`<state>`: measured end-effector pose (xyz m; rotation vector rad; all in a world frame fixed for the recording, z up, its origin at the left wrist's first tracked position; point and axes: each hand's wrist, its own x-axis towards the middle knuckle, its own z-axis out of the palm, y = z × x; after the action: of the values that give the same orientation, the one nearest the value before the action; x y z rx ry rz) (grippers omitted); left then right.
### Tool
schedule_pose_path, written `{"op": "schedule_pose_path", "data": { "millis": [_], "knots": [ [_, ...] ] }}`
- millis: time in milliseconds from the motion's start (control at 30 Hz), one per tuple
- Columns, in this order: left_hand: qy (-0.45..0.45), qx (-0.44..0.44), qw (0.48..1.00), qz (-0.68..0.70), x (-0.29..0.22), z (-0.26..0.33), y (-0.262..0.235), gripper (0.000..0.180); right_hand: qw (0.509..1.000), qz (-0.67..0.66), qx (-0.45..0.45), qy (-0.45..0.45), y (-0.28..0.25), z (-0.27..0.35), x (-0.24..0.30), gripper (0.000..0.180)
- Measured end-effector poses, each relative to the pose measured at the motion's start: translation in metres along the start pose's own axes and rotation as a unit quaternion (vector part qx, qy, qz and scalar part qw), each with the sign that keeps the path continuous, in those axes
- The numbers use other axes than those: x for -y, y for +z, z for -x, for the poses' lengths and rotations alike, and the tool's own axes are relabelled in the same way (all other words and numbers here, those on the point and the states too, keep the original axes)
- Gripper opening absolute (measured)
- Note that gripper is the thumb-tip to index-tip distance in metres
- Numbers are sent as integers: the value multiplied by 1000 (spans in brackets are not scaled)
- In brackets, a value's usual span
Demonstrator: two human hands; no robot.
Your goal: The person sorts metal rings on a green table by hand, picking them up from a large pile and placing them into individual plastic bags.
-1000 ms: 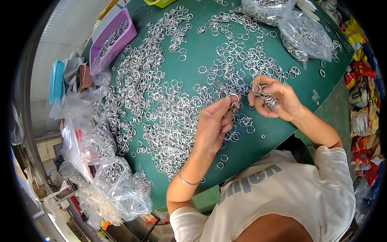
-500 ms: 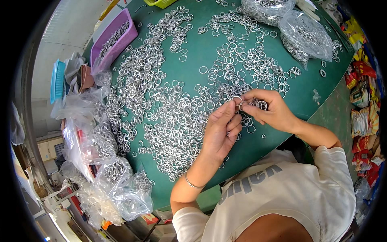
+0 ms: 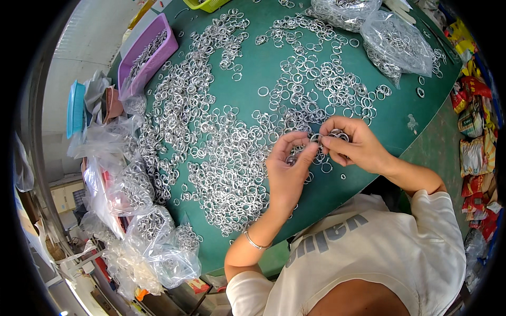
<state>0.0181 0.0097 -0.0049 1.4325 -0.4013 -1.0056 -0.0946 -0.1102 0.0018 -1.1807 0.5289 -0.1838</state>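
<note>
Close together above the near right of the table, my two hands meet at a small silver metal ring (image 3: 316, 138). My right hand (image 3: 361, 147) pinches the ring between thumb and fingers, and several more rings (image 3: 340, 135) are tucked in its curled fingers. My left hand (image 3: 287, 166) is curled, its thumb tip against the near side of the same ring. A few rings (image 3: 291, 159) show inside the left fingers; whether they are gripped or lie behind is hard to tell. A large heap of similar rings (image 3: 226, 168) spreads left of my hands.
Loose rings lie scattered over the green table (image 3: 390, 113). A purple basket (image 3: 167, 45) of metal pieces stands far left. Clear bags of rings (image 3: 398, 47) sit at the far right, and more bags (image 3: 168, 247) crowd the left edge. Colourful packages (image 3: 472, 158) line the right side.
My left fingers have loosened and opened out from their tighter pinch, the thumb shifting right. The ring between my hands has dropped slightly and tilted. My right hand stays nearly in place.
</note>
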Motion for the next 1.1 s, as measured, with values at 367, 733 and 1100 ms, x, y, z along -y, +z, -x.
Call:
{"op": "schedule_pose_path", "data": {
  "millis": [367, 733, 1100],
  "knots": [
    [374, -20, 878, -298, 10, -2, -6, 10, 1000, -13, 14, -12, 0, 1, -4, 15],
    [178, 36, 975, -125, 1, 1, -8, 10, 995, -37, 77, 60, 1, 1, 2, 17],
    [51, 15, 994, -99, 1, -8, -21, 11, 953, 216, -16, -213, 7, 10, 6, 17]
  ]
}}
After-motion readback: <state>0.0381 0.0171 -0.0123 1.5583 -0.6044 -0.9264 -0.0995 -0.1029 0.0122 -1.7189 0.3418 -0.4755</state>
